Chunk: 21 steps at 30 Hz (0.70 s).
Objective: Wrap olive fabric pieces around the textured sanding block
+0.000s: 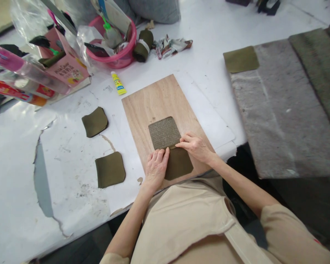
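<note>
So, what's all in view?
Table: 1, white, beneath board
Board: 1, brown, centre
Textured piece: 1, grey, on board
Smooth pieces: 4, olive, one on board, two left, one on slab
Slab: 1, grey, right
Ribbed material: uncountable, dark green, far right
Tube: 1, yellow, beyond board
Basin: 1, pink, back left
Box: 1, pink, left of basin
Roll: 1, olive, right of basin
Crumpled wrapping: 1, silvery, beside roll
Clutter: uncountable, mixed, back, left
Apron: 1, beige, worn
Left grip: 1, bare, at pieces' edges
Right grip: 1, bare, at pieces' edges

Two hands (pixel 157 165) (pixel 194 146), one board (pixel 156 97), one basket (pixel 121 60)
</note>
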Available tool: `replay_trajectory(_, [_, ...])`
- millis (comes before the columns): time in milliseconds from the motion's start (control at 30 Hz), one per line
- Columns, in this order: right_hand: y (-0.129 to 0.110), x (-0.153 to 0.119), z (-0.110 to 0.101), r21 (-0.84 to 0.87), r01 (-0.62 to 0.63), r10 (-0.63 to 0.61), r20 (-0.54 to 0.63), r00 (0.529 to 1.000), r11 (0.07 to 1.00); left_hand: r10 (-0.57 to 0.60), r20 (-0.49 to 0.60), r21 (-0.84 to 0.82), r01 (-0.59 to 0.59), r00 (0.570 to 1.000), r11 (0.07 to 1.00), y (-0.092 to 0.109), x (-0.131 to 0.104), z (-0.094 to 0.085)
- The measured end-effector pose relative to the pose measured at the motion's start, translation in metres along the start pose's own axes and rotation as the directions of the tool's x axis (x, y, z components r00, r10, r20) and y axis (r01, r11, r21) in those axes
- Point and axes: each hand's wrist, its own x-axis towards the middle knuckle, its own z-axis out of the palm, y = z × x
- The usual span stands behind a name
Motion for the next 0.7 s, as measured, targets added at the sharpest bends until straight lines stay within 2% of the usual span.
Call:
replay_trajectory(233, [0.005,-0.002,-0.004,-0.03,0.011,-0.011,0.01,1.0,0.999,0.03,0.057,0.004,-0.03,0.998,1.0,-0.001,0.004,-0.009])
replay_trajectory(467, [0.005,-0.006,-0.001,-0.1,0.055,-0.057,-0.015,0.998,0.994,0.087,0.016,0.006,-0.087,0.996,0.996,0.0,0.011,-0.005])
replay_trajectory(700, [0.008,-0.009,-0.005,-0.014,-0.027,0.026,-0.04,0.999,1.0,0.126,0.044,0.028,-0.127,0.991,0.991,0.002,0.019,-0.009])
